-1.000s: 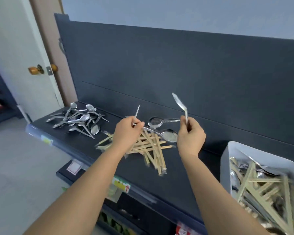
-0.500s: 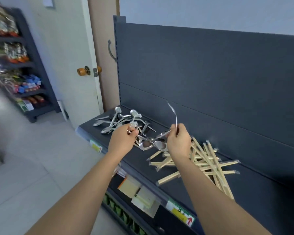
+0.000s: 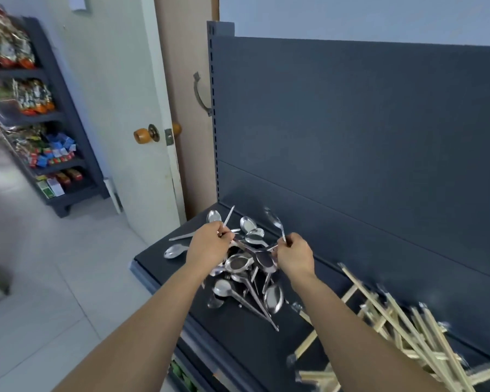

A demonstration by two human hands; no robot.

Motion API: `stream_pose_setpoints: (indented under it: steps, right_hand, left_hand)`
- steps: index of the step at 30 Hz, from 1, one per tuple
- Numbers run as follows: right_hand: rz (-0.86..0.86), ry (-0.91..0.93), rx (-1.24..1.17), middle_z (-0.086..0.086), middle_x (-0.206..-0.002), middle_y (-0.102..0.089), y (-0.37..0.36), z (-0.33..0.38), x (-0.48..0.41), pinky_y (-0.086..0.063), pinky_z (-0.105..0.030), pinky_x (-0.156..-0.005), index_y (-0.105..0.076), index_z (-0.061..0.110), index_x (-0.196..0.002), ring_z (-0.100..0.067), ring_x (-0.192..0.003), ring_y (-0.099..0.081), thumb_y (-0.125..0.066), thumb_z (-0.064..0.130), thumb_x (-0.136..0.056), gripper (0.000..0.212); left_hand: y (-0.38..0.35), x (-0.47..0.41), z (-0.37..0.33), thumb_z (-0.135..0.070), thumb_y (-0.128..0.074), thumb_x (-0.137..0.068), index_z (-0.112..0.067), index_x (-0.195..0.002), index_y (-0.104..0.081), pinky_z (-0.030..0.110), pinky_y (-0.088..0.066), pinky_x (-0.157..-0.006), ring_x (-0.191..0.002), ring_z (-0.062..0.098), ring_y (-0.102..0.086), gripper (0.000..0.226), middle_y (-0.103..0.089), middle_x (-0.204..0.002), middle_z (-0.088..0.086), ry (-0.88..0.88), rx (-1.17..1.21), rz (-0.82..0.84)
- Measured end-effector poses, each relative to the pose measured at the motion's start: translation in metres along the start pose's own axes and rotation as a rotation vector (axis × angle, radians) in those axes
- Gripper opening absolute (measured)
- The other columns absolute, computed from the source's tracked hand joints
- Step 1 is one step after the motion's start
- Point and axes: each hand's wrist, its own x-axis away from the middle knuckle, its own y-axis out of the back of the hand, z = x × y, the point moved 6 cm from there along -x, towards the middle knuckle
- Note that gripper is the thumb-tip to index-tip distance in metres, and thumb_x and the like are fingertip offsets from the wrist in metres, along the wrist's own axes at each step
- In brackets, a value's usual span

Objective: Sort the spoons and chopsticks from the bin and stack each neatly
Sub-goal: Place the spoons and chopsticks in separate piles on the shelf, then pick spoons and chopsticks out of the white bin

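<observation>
My left hand (image 3: 208,246) grips the handles of two or three metal spoons (image 3: 263,260), whose bowls hang between my hands above the spoon pile (image 3: 246,290) on the dark shelf (image 3: 232,329). One handle end sticks up past my left knuckles. My right hand (image 3: 294,254) pinches the handle of a single spoon (image 3: 276,223) that points up and away. The pile of wrapped wooden chopsticks (image 3: 402,332) lies on the shelf to the lower right, partly behind my right forearm. The bin is out of view.
The shelf's dark back panel (image 3: 351,137) rises just behind the piles. A pale door (image 3: 119,108) with an orange knob stands left of the shelf's end. A stocked goods rack (image 3: 37,117) is at far left across the tiled floor (image 3: 54,278).
The view and both hands have swung left, from over the chopstick pile to over the spoon pile. Both hands still hold their spoons. The bin has left the frame.
</observation>
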Motion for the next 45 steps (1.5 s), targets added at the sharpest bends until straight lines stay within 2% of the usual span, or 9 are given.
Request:
stream_pose_setpoints:
  steps: [4, 8, 11, 14, 17, 24, 32, 38, 45]
  right_hand:
    - [0.062, -0.038, 0.123, -0.001, -0.097, -0.065, -0.006, -0.004, -0.023, -0.047, -0.029, -0.071, -0.056, 0.015, -0.119, -0.020, -0.084, -0.060, -0.053, 0.019, -0.093, 0.027]
    - [0.106, -0.033, 0.239, -0.002, -0.110, -0.062, -0.016, -0.014, -0.033, -0.043, -0.025, -0.074, -0.042, 0.016, -0.141, -0.015, -0.083, -0.056, -0.054, 0.028, -0.096, 0.048]
    - [0.091, 0.008, 0.336, -0.005, -0.131, -0.052, -0.021, -0.018, -0.036, -0.049, -0.031, -0.084, -0.045, 0.022, -0.139, -0.020, -0.101, -0.059, -0.053, 0.028, -0.096, 0.045]
    - [0.086, 0.060, 0.441, -0.004, -0.139, -0.045, -0.026, -0.020, -0.032, -0.045, -0.035, -0.099, -0.048, 0.023, -0.138, -0.024, -0.124, -0.048, -0.052, 0.029, -0.095, 0.044]
    - [0.118, 0.156, 0.601, -0.002, -0.135, -0.046, -0.033, -0.018, -0.023, -0.041, -0.035, -0.102, -0.050, 0.025, -0.136, -0.023, -0.126, -0.042, -0.050, 0.033, -0.096, 0.041]
    - [0.139, 0.165, 0.724, -0.003, -0.139, -0.040, -0.041, -0.013, -0.011, -0.041, -0.037, -0.103, -0.048, 0.024, -0.137, -0.023, -0.130, -0.037, -0.049, 0.035, -0.096, 0.042]
    - [0.052, 0.106, 0.839, -0.004, -0.133, -0.047, -0.014, -0.011, 0.031, -0.040, -0.036, -0.103, -0.052, 0.019, -0.131, -0.024, -0.126, -0.041, -0.052, 0.032, -0.093, 0.040]
    - [-0.046, -0.001, 0.924, -0.006, -0.131, -0.049, 0.031, -0.026, 0.088, -0.039, -0.038, -0.102, -0.051, 0.018, -0.130, -0.026, -0.124, -0.043, -0.056, 0.039, -0.091, 0.044]
    - [-0.195, -0.174, 0.954, -0.003, -0.132, -0.050, 0.109, -0.056, 0.166, -0.038, -0.039, -0.102, -0.052, 0.022, -0.131, -0.025, -0.126, -0.042, -0.055, 0.038, -0.091, 0.043]
  left_hand:
    - [-0.014, -0.041, 0.005, -0.019, -0.059, -0.093, -0.014, -0.102, -0.062, 0.026, -0.037, -0.071, -0.076, 0.014, -0.055, 0.011, -0.065, -0.093, 0.000, 0.015, -0.008, 0.041]
    - [-0.034, -0.068, 0.004, -0.015, -0.061, -0.093, -0.021, -0.145, -0.034, 0.023, -0.038, -0.070, -0.080, 0.014, -0.053, 0.059, -0.056, -0.104, 0.005, -0.008, 0.016, 0.142]
    - [-0.055, -0.082, 0.003, -0.008, -0.058, -0.093, -0.026, -0.154, -0.012, 0.020, -0.040, -0.062, -0.082, 0.012, -0.053, 0.079, -0.048, -0.118, 0.007, -0.051, 0.006, 0.291]
    - [-0.075, -0.080, 0.009, -0.003, -0.048, -0.094, -0.025, -0.156, -0.010, 0.027, -0.043, -0.090, -0.124, 0.023, -0.046, 0.075, -0.025, -0.152, 0.005, -0.196, -0.217, 0.509]
    - [-0.090, -0.070, 0.026, -0.009, -0.043, -0.097, -0.017, -0.155, -0.016, 0.034, -0.012, -0.120, -0.149, 0.022, -0.007, 0.064, -0.007, -0.163, 0.006, -0.342, -0.514, 0.656]
    - [-0.081, -0.064, 0.026, -0.021, -0.043, -0.101, -0.018, -0.155, -0.018, 0.032, -0.009, -0.121, -0.150, 0.022, -0.004, 0.060, -0.005, -0.163, 0.007, -0.459, -0.548, 0.636]
    - [-0.063, -0.036, -0.011, -0.017, -0.049, -0.093, -0.015, -0.128, -0.056, 0.035, -0.038, -0.106, -0.129, 0.020, -0.040, 0.035, -0.050, -0.134, 0.001, -0.747, -0.628, 0.484]
    - [-0.074, 0.013, -0.043, -0.009, -0.050, -0.089, -0.015, -0.124, -0.058, 0.033, -0.043, -0.099, -0.119, 0.020, -0.050, 0.036, -0.059, -0.125, 0.002, -0.951, -0.674, 0.454]
    - [-0.104, 0.090, -0.093, -0.020, -0.052, -0.092, -0.018, -0.122, -0.057, 0.035, -0.043, -0.095, -0.119, 0.021, -0.048, 0.030, -0.057, -0.124, 0.001, -1.121, -0.686, 0.505]
